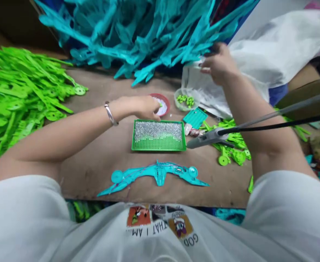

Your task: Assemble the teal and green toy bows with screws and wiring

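My left hand (148, 108), with a bracelet at the wrist, reaches over the round red basket (167, 102) of small white pieces. Its fingers are closed, and a small bright green plastic piece (160, 104) shows at the fingertips. My right hand (220, 65) is raised beside the hanging teal plastic parts (149, 32) and the white bag. Motion blurs its fingers, so I cannot tell what they hold. A teal bow-shaped part (160, 174) lies in front of me. Between it and my left hand sits a green tray (160, 148) with many small silver metal pieces.
Bright green parts (20, 83) are piled at the left, and more (234, 145) lie at the right. A clear bowl (185, 103) holds small green pieces. A grey tool (207, 138) with a cable hangs near the tray. White bags (280, 43) lie at the back right.
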Available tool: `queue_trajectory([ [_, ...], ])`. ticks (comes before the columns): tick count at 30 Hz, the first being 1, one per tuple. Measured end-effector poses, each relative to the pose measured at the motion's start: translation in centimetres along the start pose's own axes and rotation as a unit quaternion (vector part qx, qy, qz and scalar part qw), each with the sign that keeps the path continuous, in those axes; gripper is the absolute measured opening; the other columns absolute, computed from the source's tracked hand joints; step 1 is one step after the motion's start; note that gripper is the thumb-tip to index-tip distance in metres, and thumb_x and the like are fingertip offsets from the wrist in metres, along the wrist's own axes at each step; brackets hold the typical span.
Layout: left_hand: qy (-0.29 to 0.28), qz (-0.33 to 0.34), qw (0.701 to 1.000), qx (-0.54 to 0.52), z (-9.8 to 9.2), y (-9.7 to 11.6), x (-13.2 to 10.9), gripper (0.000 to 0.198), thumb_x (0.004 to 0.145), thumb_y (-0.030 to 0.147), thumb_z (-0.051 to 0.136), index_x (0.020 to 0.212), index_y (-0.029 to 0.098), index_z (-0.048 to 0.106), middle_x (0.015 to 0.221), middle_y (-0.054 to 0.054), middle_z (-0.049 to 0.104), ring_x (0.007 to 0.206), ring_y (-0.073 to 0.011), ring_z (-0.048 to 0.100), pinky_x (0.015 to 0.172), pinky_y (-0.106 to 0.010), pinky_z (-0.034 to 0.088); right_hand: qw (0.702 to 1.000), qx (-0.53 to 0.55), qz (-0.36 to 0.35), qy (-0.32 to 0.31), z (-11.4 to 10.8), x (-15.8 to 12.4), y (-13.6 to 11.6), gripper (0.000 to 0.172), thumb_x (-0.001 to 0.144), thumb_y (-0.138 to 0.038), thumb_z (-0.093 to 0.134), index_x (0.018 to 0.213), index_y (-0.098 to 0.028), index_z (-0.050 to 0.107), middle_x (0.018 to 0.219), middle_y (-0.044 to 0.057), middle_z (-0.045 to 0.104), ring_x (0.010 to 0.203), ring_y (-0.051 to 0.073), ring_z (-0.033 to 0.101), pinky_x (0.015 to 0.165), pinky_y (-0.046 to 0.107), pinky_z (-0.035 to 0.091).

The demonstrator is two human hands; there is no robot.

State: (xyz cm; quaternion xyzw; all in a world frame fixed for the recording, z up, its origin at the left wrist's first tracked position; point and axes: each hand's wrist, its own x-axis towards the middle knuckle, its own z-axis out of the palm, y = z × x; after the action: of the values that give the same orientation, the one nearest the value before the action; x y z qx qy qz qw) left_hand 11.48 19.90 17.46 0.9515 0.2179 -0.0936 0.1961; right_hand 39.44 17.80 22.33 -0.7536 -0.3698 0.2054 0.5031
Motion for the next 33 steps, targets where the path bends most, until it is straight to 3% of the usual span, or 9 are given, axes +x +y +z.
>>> queue_trajectory([
  [2, -0.098, 0.000, 0.995, 0.021, 3.8, 1.8, -2.9, 0.050, 0.077, 0.053, 0.079, 0.103, 0.011, 0.074, 0.096, -0.018, 0.074, 0.092, -0.0320, 0.067, 0.086, -0.043, 0.051, 1.000, -0.022, -0.017, 0.015, 0.4, 1.3, 0.6, 0.066, 0.077, 0.008, 0.059, 0.138, -0.011, 0.041, 0.094, -0.005, 0.053, 0.072, 0.005, 0.049, 0.088, 0.032, 0.051],
  [6, -0.089, 0.000, 0.989, 0.115, 12.2, 4.8, -11.0, 0.107, 0.063, 0.054, 0.091, 0.150, 0.011, 0.046, 0.144, -0.027, 0.054, 0.128, -0.0421, 0.053, 0.097, -0.047, 0.051, 0.997, -0.046, -0.006, 0.064, -0.8, 0.9, 1.6, 0.065, 0.079, 0.004, 0.059, 0.139, -0.011, 0.039, 0.113, 0.003, 0.053, 0.076, 0.004, 0.053, 0.080, 0.027, 0.051],
  [10, 0.078, -0.016, 0.991, 0.110, 18.4, 5.4, -14.9, 0.075, 0.086, 0.032, 0.076, 0.153, 0.024, 0.044, 0.160, -0.022, 0.037, 0.144, -0.0415, 0.039, 0.108, -0.053, 0.044, 0.995, -0.020, 0.035, 0.095, -3.1, -2.6, 1.9, 0.061, 0.083, 0.006, 0.056, 0.141, -0.009, 0.038, 0.131, 0.011, 0.056, 0.084, 0.004, 0.056, 0.082, 0.024, 0.050],
  [14, 0.125, -0.025, 0.990, 0.069, 21.7, 4.7, -15.0, 0.047, 0.099, 0.027, 0.052, 0.145, 0.021, 0.050, 0.138, -0.022, 0.056, 0.120, -0.0362, 0.056, 0.094, -0.051, 0.051, 1.000, -0.029, -0.004, 0.008, -5.5, -8.1, 2.9, 0.060, 0.073, 0.019, 0.041, 0.125, -0.008, 0.056, 0.127, 0.008, 0.063, 0.081, 0.003, 0.060, 0.082, 0.022, 0.050],
  [17, 0.102, 0.001, 0.995, 0.024, 22.1, 3.8, -14.6, 0.039, 0.103, 0.021, 0.037, 0.136, 0.016, 0.055, 0.114, -0.016, 0.063, 0.102, -0.0301, 0.058, 0.086, -0.047, 0.053, 0.993, -0.042, 0.036, -0.108, -7.5, -12.5, 5.4, 0.044, 0.069, 0.019, 0.048, 0.097, -0.010, 0.067, 0.096, 0.005, 0.074, 0.074, 0.009, 0.064, 0.081, 0.030, 0.055],
  [20, 0.108, 0.057, 0.992, 0.014, 21.1, 2.8, -14.9, 0.040, 0.103, 0.017, 0.032, 0.136, 0.016, 0.055, 0.113, -0.014, 0.061, 0.104, -0.0287, 0.055, 0.090, -0.045, 0.052, 0.985, -0.049, 0.028, -0.161, -9.6, -15.9, 9.0, 0.033, 0.073, 0.007, 0.059, 0.094, -0.017, 0.069, 0.097, 0.005, 0.076, 0.085, 0.014, 0.068, 0.091, 0.036, 0.056],
  [24, 0.120, 0.068, 0.990, 0.021, 19.5, 2.5, -15.6, 0.039, 0.103, 0.019, 0.035, 0.138, 0.016, 0.053, 0.113, -0.014, 0.059, 0.104, -0.0290, 0.054, 0.089, -0.044, 0.051, 0.989, -0.025, 0.057, -0.135, -11.5, -18.4, 13.1, 0.032, 0.068, -0.004, 0.062, 0.094, -0.019, 0.069, 0.099, 0.005, 0.076, 0.089, 0.018, 0.071, 0.097, 0.040, 0.055],
  [29, 0.131, 0.086, 0.988, 0.002, 17.5, 3.2, -15.2, 0.043, 0.103, 0.018, 0.033, 0.142, 0.019, 0.052, 0.117, -0.015, 0.059, 0.105, -0.0279, 0.054, 0.091, -0.044, 0.050, 0.986, -0.045, 0.060, -0.150, -12.1, -20.5, 14.6, 0.028, 0.066, -0.016, 0.066, 0.093, -0.019, 0.071, 0.099, 0.006, 0.078, 0.088, 0.020, 0.073, 0.099, 0.047, 0.057],
  [33, 0.128, 0.109, 0.985, -0.033, 13.6, 0.3, -16.2, 0.040, 0.103, 0.028, 0.037, 0.139, 0.026, 0.056, 0.113, -0.011, 0.062, 0.099, -0.0257, 0.057, 0.088, -0.041, 0.052, 0.984, -0.068, 0.048, -0.155, -13.5, -22.3, 15.3, 0.033, 0.067, -0.018, 0.060, 0.098, -0.019, 0.073, 0.101, 0.006, 0.078, 0.094, 0.021, 0.074, 0.099, 0.045, 0.057],
])
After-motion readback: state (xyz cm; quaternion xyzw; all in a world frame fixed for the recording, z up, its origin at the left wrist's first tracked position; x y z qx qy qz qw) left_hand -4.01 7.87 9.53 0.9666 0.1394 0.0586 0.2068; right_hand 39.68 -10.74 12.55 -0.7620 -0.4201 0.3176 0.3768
